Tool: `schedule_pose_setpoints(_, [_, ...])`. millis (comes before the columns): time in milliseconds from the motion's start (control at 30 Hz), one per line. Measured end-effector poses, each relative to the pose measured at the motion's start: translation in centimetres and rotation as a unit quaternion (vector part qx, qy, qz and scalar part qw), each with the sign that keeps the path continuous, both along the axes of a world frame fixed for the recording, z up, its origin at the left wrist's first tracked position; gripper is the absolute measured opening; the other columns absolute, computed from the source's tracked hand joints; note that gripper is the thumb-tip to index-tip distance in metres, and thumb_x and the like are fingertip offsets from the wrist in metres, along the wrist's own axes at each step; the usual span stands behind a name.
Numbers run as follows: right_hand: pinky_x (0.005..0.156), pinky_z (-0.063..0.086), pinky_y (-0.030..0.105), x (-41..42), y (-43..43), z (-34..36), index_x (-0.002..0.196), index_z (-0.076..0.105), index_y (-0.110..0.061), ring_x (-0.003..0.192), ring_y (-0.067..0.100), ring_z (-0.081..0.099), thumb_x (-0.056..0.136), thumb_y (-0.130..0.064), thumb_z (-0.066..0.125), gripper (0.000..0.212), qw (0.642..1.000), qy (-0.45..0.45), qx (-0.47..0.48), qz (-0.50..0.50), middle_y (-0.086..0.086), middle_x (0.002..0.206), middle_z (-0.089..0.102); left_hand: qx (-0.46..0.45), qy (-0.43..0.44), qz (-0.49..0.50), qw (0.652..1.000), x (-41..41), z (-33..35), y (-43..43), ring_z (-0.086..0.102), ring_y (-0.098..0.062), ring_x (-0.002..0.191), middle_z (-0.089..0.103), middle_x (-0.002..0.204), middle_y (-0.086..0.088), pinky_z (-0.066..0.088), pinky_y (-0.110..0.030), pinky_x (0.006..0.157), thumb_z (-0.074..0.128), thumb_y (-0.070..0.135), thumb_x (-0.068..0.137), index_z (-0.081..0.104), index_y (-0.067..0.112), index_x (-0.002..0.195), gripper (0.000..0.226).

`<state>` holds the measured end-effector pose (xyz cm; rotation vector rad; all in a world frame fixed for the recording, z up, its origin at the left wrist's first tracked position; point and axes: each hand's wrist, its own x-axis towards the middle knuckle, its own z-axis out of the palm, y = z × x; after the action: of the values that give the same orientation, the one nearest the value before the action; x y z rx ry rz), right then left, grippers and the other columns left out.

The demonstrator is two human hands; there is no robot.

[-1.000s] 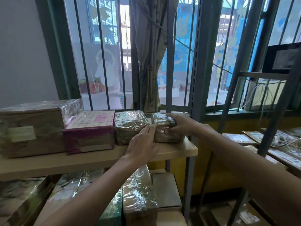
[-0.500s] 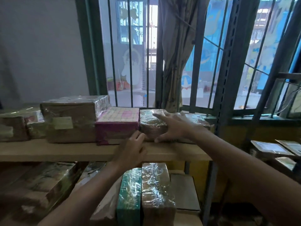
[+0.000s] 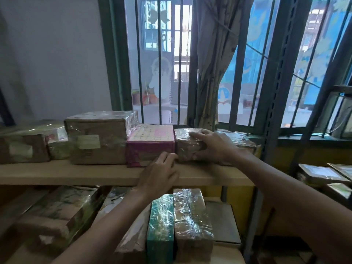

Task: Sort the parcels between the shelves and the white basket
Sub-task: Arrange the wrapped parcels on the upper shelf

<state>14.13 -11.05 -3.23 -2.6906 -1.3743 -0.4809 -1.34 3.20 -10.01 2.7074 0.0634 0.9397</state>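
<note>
wooden shelf (image 3: 76, 174) by barred window (image 3: 162, 73); right hand (image 3: 213, 147) grips parcel (image 3: 185, 142), left hand (image 3: 158, 176) seemingly loose.

The wooden shelf (image 3: 76, 173) across mid-frame carries a row of wrapped parcels (image 3: 97, 143), perhaps six; the leftmost are blurred.

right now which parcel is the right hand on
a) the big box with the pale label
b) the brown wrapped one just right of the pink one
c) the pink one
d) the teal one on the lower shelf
b: the right hand grips the brown wrapped parcel, fingers over its top, next to the pink parcel on the upper shelf.
</note>
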Motion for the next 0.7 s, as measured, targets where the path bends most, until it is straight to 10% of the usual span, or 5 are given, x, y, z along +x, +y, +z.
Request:
schedule_pose_setpoints(233, [0.077, 0.046, 0.021, -2.2, -3.3, 5.9, 0.131, 0.051, -0.032, 0.093, 0.01, 0.058, 0.075, -0.049, 0.071, 0.062, 0.983, 0.146, 0.087, 0.074, -0.006, 0.108, 0.063, -0.063, -0.041, -0.008, 0.997, 0.7, 0.7, 0.2, 0.04, -0.019, 0.119, 0.041, 0.134, -0.006, 0.036, -0.026, 0.091, 0.076, 0.041, 0.069, 0.022, 0.019, 0.143, 0.094])
schedule_pose_setpoints(433, [0.087, 0.049, 0.031, -4.1, -5.7, 10.0, 0.11, 0.065, -0.03, 0.096, 0.014, 0.063, 0.052, -0.068, 0.059, 0.069, 0.954, 0.264, 0.123, 0.072, -0.005, 0.106, 0.067, -0.029, -0.109, -0.026, 0.993, 1.8, 2.3, -0.6, 0.031, -0.024, 0.13, 0.032, 0.144, -0.012, 0.031, -0.04, 0.107, 0.073, 0.06, 0.061, 0.017, 0.019, 0.145, 0.109])
schedule_pose_setpoints(533, [0.071, 0.051, 0.023, -4.2, -7.0, 10.8, 0.096, 0.064, -0.03, 0.086, 0.012, 0.066, 0.06, -0.058, 0.061, 0.045, 0.937, 0.32, 0.128, 0.06, -0.001, 0.101, 0.067, -0.096, -0.088, -0.111, 0.985, 2.0, 2.8, -1.4, 0.034, -0.01, 0.125, 0.037, 0.144, -0.004, 0.032, -0.026, 0.099, 0.07, 0.06, 0.065, -0.002, 0.045, 0.141, 0.106])
schedule_pose_setpoints(700, [0.088, 0.053, 0.039, -3.6, -8.4, 10.7, 0.113, 0.052, -0.04, 0.104, 0.021, 0.06, 0.079, -0.068, 0.044, 0.044, 0.916, 0.328, 0.228, 0.016, 0.0, 0.123, 0.057, -0.234, -0.09, -0.189, 0.95, 2.5, 3.8, -3.2, 0.046, 0.001, 0.109, 0.042, 0.131, 0.012, 0.042, -0.006, 0.08, 0.061, 0.052, 0.078, 0.002, 0.053, 0.139, 0.085])
